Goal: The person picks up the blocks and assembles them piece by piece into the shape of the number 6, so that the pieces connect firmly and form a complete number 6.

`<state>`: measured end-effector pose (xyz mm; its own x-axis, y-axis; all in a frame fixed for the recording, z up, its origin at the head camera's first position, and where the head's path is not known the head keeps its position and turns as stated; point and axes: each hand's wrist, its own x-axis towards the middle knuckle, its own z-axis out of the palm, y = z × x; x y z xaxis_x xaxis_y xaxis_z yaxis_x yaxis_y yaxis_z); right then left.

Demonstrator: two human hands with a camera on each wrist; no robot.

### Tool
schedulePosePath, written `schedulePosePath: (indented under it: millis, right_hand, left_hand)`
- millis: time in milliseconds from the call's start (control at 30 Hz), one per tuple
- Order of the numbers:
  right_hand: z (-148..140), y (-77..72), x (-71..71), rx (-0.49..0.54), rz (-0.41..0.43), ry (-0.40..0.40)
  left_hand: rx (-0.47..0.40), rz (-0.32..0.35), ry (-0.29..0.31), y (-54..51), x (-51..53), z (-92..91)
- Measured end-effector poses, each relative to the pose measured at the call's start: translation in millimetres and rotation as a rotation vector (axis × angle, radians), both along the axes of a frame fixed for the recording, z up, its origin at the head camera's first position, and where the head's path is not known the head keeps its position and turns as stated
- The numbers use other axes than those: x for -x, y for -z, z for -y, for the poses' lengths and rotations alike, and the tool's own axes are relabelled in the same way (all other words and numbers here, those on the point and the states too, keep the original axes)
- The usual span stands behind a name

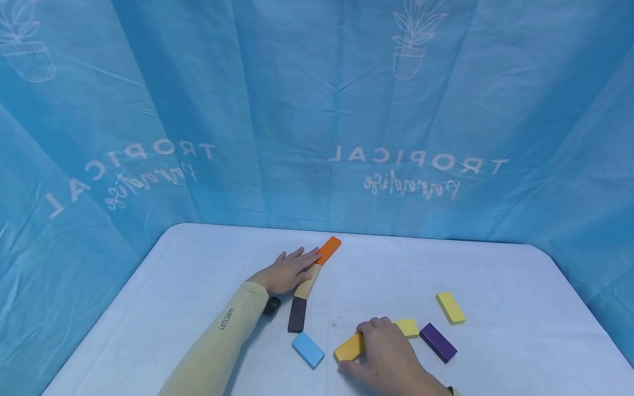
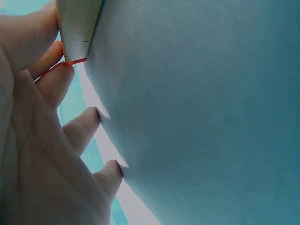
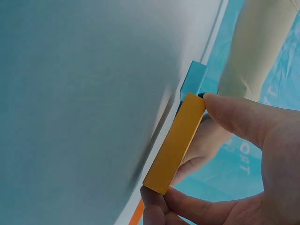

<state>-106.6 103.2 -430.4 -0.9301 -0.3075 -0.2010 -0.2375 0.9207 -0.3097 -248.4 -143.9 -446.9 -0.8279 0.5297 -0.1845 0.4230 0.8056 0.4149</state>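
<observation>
My left hand [image 1: 286, 273] rests at the upper end of a row of blocks, its spread fingers touching the orange block [image 1: 329, 250] and its thumb by the natural wood block [image 1: 307, 281]. Below these in the row come a dark brown block [image 1: 297, 315] and a light blue block [image 1: 308, 350]. In the right wrist view, my right hand [image 3: 267, 159] pinches a golden yellow block [image 3: 174, 145] by its two ends, thumb at one and fingers at the other. The head view has this block low over the table, to the right of the blue one; whether it touches the table I cannot tell.
Beyond my right hand lie a pale yellow block [image 1: 407, 328], partly hidden, a purple block [image 1: 438, 342] and another yellow block [image 1: 451, 308]. The white table [image 1: 198, 258] has a blue printed curtain [image 1: 297, 110] behind it and at its sides.
</observation>
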Motion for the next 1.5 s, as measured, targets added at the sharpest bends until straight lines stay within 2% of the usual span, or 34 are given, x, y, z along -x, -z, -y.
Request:
schedulePosePath:
  millis: [600, 1500]
  right_hand:
    - [13.8, 0.1, -1.4, -0.075, 0.006, -0.062]
    - [16.7, 1.1, 2.3, -0.082, 0.002, -0.064]
  left_hand:
    - [0.002, 0.001, -0.017, 1.1, -0.8, -0.7]
    - [-0.002, 0.006, -0.005, -0.9, -0.1, -0.3]
